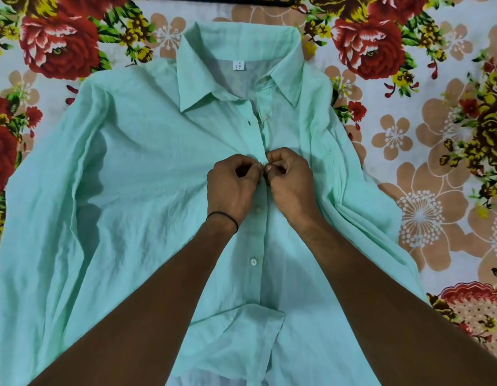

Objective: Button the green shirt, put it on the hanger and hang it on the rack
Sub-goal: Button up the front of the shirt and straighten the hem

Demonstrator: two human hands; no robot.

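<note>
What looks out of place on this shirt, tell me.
Nothing is damaged or spilled. One sleeve cuff lies folded across the lower front of the green shirt, which looks odd and is likely in the way of buttoning there.

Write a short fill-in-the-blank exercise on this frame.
The shirt lies on a ___-patterned sheet.
The black band sits on the ___ wrist.
Below the left hand and right hand, ___ fastened buttons show.
Missing: floral, left, two.
</note>
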